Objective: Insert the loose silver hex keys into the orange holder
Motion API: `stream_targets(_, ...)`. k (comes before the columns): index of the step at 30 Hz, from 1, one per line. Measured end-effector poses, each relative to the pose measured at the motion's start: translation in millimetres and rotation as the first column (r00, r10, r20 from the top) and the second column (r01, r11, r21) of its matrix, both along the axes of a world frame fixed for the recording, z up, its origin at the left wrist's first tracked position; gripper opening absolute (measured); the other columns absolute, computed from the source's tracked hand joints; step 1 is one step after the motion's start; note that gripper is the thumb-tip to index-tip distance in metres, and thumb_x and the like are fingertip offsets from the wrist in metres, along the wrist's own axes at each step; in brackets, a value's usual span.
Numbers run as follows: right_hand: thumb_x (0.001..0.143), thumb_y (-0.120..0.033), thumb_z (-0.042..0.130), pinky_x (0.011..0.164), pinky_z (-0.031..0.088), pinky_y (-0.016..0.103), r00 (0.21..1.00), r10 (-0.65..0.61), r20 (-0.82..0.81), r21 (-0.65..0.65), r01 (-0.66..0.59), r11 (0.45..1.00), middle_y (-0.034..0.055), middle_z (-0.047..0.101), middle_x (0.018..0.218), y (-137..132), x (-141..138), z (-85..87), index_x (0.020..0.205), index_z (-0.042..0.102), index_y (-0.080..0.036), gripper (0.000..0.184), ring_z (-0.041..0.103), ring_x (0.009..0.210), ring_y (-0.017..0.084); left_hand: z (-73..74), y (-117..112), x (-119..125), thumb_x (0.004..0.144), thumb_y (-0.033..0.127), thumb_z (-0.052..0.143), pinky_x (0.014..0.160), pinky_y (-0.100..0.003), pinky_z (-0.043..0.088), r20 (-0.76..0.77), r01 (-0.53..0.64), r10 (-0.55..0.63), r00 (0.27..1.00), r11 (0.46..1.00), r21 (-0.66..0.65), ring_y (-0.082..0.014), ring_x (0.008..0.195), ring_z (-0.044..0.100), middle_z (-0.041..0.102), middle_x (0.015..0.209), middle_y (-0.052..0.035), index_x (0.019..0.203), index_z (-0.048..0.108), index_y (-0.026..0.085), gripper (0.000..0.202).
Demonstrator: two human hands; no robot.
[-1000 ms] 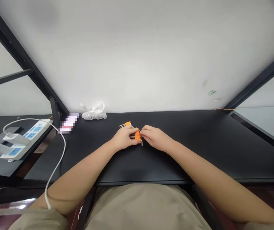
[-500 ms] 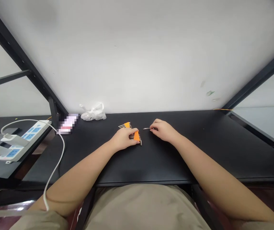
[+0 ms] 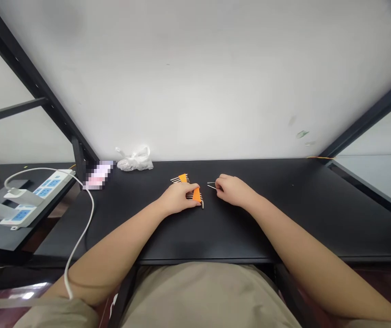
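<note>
My left hand point(image 3: 177, 199) rests on the black table point(image 3: 284, 214) with its fingers closed on an orange holder of hex keys point(image 3: 196, 196), whose metal ends stick out to the right. A second orange holder with keys point(image 3: 181, 178) lies just behind it. My right hand point(image 3: 234, 191) is a little to the right, pinching a thin metal hex key point(image 3: 211, 185) that points left toward the holder.
A crumpled white plastic bag point(image 3: 134, 160) lies at the back by the white wall. A pink blurred object point(image 3: 97, 176) sits at the table's left end. White power strips point(image 3: 31, 200) and a white cable point(image 3: 79, 228) are on the left. Black frame bars rise on both sides.
My right hand left the orange holder, moved right and back with a thin hex key pinched in its fingers, then came slightly back toward the holder. The left hand stayed put.
</note>
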State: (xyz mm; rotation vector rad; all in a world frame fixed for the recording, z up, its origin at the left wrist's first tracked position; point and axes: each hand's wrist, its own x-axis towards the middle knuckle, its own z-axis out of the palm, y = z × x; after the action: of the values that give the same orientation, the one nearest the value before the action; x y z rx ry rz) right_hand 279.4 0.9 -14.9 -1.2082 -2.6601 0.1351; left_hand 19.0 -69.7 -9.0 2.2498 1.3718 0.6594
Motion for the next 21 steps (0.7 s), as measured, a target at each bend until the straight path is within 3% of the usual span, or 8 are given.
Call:
stream_targets(4,0.079,-0.013,0.061,0.059,0.033,0.028,0.999,0.038,0.017,-0.051,-0.037,0.998,0.0052,0.063,0.084,-13.2,-6.2,4.9,0.076,0.059,-0.019,0.008,0.051,0.065,0.014,1.2,-0.3,0.3,0.077,0.041,0.077,0.08,-0.028,0.051,-0.004,-0.002,0.002,1.0,1.0,0.009,-0.0201,0.09,0.065,0.07,0.098,-0.001,0.116,0.068,0.028,0.042)
stream_targets(10,0.08,-0.011,0.058,0.064,0.035,0.025,0.97,0.182,-0.16,-0.136,-0.205,0.969,0.0006,0.063,0.08,-18.0,-12.5,6.6,0.08,0.057,-0.021,0.009,0.052,0.068,0.014,4.4,-0.7,2.3,0.079,0.041,0.076,0.079,-0.028,0.05,0.004,0.025,-0.025,1.0,0.999,0.02,-0.0181,0.084,0.063,0.069,0.093,0.0011,0.109,0.067,0.028,0.034)
stream_targets(16,0.084,-0.011,0.056,0.066,0.037,0.025,0.95,0.228,-0.212,-0.079,-0.25,0.965,0.0015,0.06,0.086,-20.2,-14.3,6.1,0.085,0.06,-0.021,0.011,0.052,0.072,0.013,6.7,-1.6,2.4,0.08,0.04,0.075,0.077,-0.027,0.049,0.001,0.039,-0.039,0.999,0.999,0.024,-0.0173,0.082,0.062,0.068,0.09,0.0016,0.108,0.067,0.027,0.031)
stream_targets(21,0.09,-0.013,0.054,0.063,0.034,0.026,0.964,0.243,-0.108,0.017,-0.243,0.97,0.0032,0.057,0.089,-25.0,-11.2,11.1,0.092,0.065,-0.021,0.014,0.048,0.068,0.012,0.2,0.9,-0.4,0.076,0.043,0.079,0.084,-0.03,0.05,0.012,0.006,-0.006,1.0,1.0,0.015,-0.0202,0.091,0.064,0.069,0.099,-0.001,0.121,0.067,0.029,0.048)
